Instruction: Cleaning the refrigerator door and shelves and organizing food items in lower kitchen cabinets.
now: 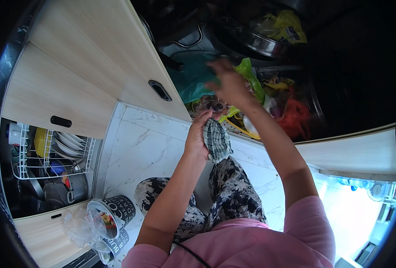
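Green-and-white checked cloth [217, 140] is bunched in the left hand [199, 134], that grip closed on its edge, near the open door [113, 58] and above the pale floor [137, 134]; the right hand [230, 85], blurred, reaches inside by the teal bag [192, 73], its grip wide, thumb and fingers parted; a green bag [257, 85] lies close to its wrist; deeper in I see a red bag [296, 116], a pan [265, 44] and a yellow packet [291, 27]; off left, plates [68, 144] stand in a white rack [24, 151].
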Demonstrator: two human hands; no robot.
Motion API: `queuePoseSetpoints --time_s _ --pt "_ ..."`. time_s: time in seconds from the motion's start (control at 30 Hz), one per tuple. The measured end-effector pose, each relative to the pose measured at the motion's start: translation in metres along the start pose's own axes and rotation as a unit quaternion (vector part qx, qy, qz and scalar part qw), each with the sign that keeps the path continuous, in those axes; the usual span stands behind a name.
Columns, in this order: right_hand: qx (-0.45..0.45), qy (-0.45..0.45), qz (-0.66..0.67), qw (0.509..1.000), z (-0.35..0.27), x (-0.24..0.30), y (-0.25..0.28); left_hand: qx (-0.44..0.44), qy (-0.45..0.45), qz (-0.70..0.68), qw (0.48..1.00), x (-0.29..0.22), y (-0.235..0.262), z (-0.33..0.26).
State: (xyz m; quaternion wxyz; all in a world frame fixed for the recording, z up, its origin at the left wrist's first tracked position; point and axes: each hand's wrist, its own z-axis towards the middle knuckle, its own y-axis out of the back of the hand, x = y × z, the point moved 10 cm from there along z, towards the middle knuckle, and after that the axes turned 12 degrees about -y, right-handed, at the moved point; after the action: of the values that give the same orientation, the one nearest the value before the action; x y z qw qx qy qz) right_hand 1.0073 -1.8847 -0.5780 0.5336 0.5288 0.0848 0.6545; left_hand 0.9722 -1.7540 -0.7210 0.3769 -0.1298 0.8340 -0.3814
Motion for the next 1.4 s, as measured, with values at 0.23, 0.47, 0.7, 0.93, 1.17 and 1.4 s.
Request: queuePoseSetpoints --time_s 0.23,0.47,0.7,0.93,1.17,1.4 --pt "0.164 -0.080 -0.152 0.971 0.039 -0.035 -0.079 -0.027 -0.002 0.002 1.000 -0.002 0.010 0.006" --pt "0.113 0.055 0.021 0.992 0.004 0.054 0.082 0.042 -0.044 -0.056 0.997 -0.046 -0.051 -0.020" --pt "0.271 -0.073 0.116 0.953 -0.107 0.042 0.064 0.104 0.098 0.017 0.990 0.018 -0.047 -0.036" --pt "0.194 -0.250 0.275 0.908 -0.158 -0.056 0.055 0.133 0.177 0.120 0.968 0.063 -0.045 -0.060" --pt "-0.001 -0.155 0.041 0.987 -0.173 -0.037 0.042 0.141 0.303 0.013 0.942 0.068 -0.028 -0.078" --pt "0.187 -0.285 0.397 0.852 -0.146 -0.066 0.062 0.062 0.030 0.070 0.995 0.018 -0.012 -0.029"
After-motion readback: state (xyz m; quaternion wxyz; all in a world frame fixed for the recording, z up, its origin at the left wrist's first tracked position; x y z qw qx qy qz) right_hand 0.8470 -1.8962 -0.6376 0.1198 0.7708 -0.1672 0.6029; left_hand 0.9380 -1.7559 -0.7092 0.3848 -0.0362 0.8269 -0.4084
